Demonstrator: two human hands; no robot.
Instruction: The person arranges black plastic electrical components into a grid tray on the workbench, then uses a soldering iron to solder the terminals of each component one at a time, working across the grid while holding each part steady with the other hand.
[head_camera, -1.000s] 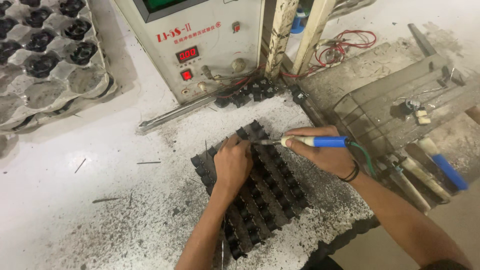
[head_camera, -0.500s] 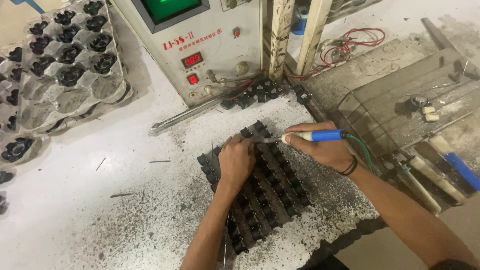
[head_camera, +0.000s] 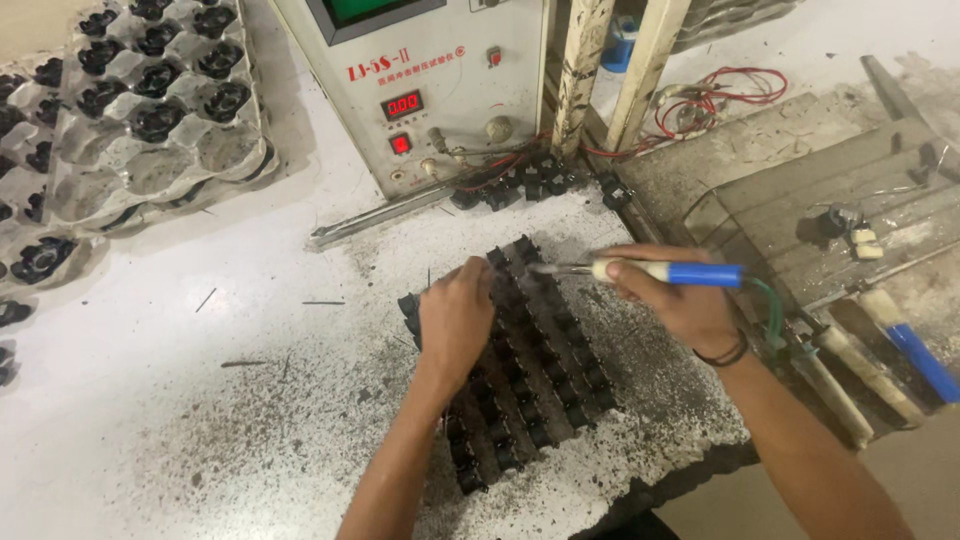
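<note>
A dark tray of several small black parts (head_camera: 540, 370) lies on the dirty white bench. My left hand (head_camera: 455, 320) rests on its upper left part, fingers curled down onto the parts. My right hand (head_camera: 675, 300) holds a soldering iron (head_camera: 665, 272) with a cream and blue handle; its metal tip points left over the tray's upper end, close to my left fingers. A green cord runs from the handle past my wrist.
A white machine (head_camera: 440, 90) with a red display stands behind the tray, with loose black parts (head_camera: 520, 185) at its foot. Grey moulded trays (head_camera: 150, 120) holding black parts sit at the upper left. More tools (head_camera: 900, 345) lie on a worn board at the right.
The camera view has shifted, so everything sits slightly further right and lower. Both hands stay on the tray; the iron tip remains by my left fingers.
</note>
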